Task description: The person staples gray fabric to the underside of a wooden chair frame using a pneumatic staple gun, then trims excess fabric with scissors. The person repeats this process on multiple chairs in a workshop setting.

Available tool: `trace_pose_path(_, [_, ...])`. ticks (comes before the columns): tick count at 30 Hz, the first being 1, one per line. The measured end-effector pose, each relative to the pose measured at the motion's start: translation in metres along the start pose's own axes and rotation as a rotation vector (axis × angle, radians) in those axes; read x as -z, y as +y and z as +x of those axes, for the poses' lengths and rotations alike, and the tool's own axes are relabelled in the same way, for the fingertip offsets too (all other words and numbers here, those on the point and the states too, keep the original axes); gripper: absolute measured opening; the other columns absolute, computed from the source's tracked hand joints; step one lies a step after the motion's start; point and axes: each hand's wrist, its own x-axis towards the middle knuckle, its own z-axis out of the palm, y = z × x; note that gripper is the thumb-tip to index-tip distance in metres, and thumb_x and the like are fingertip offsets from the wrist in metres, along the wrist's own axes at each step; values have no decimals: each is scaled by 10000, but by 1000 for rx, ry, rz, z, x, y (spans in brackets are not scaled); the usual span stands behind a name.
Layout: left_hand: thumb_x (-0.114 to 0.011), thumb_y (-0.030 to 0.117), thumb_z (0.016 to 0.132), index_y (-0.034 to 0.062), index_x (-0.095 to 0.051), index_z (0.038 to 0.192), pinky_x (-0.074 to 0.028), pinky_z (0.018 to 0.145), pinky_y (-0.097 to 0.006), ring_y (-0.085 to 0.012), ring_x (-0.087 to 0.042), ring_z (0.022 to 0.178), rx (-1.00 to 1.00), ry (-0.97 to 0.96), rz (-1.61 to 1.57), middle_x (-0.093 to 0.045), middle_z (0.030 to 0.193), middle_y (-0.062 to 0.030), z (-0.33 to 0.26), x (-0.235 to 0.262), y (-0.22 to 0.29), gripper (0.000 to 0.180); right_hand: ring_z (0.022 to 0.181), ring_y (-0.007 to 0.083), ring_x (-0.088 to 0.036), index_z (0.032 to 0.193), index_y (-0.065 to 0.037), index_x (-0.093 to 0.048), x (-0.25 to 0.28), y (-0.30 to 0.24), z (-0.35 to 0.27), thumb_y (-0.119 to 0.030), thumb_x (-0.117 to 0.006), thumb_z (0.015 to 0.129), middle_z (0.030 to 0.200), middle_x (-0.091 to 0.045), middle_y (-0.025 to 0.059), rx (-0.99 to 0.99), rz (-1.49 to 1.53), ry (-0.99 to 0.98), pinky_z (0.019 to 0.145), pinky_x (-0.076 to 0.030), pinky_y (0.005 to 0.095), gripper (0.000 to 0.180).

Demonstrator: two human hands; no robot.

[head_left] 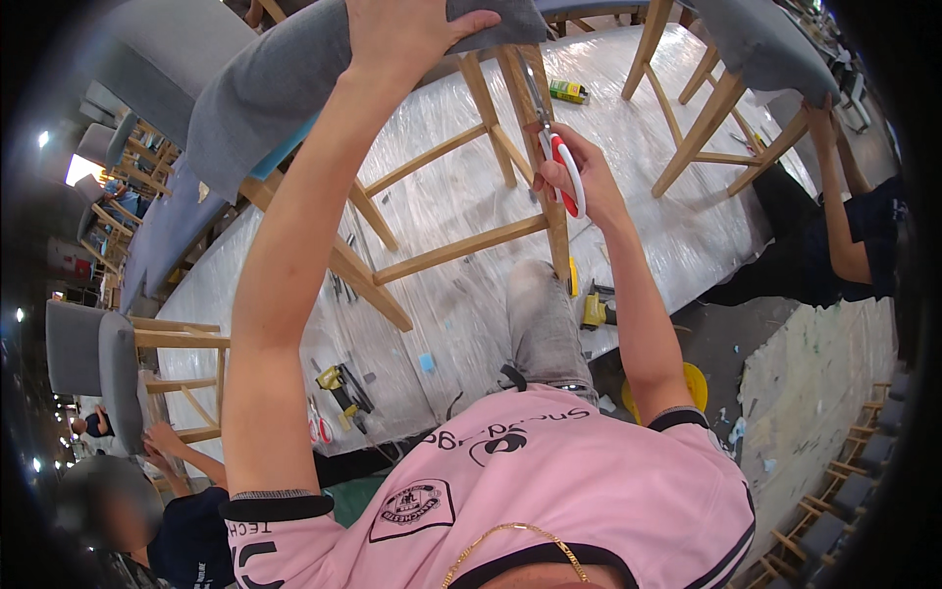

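A grey upholstered chair [280,103] with pale wooden legs stands on the plastic-covered table before me. My left hand [400,34] lies on its grey cover, with the thumb stretched out along the fabric; the other fingers are cut off by the upper edge. In my right hand [581,175] are scissors [570,177] with red and white handles. The blades point up along the nearest right leg, toward the underside of the seat. My right fingers are closed around the handles.
A green and yellow can [568,92] lies behind the chair. Staple guns [343,397] [598,306] and another pair of scissors [318,424] rest near the table's front edge. Co-workers handle grey chairs at right [775,39] and left [118,378]. A yellow bucket [695,386] stands below.
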Motion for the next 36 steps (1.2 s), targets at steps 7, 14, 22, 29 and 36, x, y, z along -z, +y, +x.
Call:
trace_pose_path(7, [-799, 548, 791, 47, -492, 1426, -402, 1040, -521, -360, -517, 1206, -13, -97, 31, -547, 1291, -187, -1, 13, 9, 865, 778, 140, -676, 1322, -44, -612, -14, -9, 4, -662, -746, 857, 794, -590, 16, 32, -26, 8, 708, -561, 294, 785])
trace_pose_path(14, [-849, 458, 748, 47, -423, 1477, -394, 1053, -524, -370, -501, 1234, -34, -124, 7, -516, 1324, -204, -3, 18, 8, 939, 723, 106, -660, 1336, -48, -623, -8, -11, 15, -668, -719, 876, 860, -621, 7, -13, -106, -32, 662, -559, 263, 778])
trace_pose_path(22, [-867, 467, 710, 56, -394, 1506, -360, 1088, -538, -401, -436, 1306, -62, -153, -53, -458, 1390, -236, -8, 18, 2, 1014, 661, 88, -627, 1324, -52, -646, -18, -12, 33, -656, -685, 911, 832, -592, -10, 32, -142, 59, 587, -532, 250, 733])
trace_pose_path(29, [-891, 522, 645, 59, -356, 1543, -333, 1108, -549, -415, -399, 1325, -130, -131, -107, -414, 1423, -232, -13, 25, 1, 1143, 624, 80, -607, 1326, -50, -650, -14, -20, 40, -690, -677, 893, 829, -590, -9, 109, -59, 1, 534, -493, 233, 773])
trace_pose_path(36, [-902, 473, 628, 82, -361, 1545, -338, 1105, -554, -412, -400, 1321, -124, -125, -92, -414, 1419, -224, -12, 21, 1, 1134, 535, 47, -540, 1267, -42, -673, -15, -15, 42, -570, -726, 922, 741, -561, -44, 129, -26, 30, 472, -437, 219, 633])
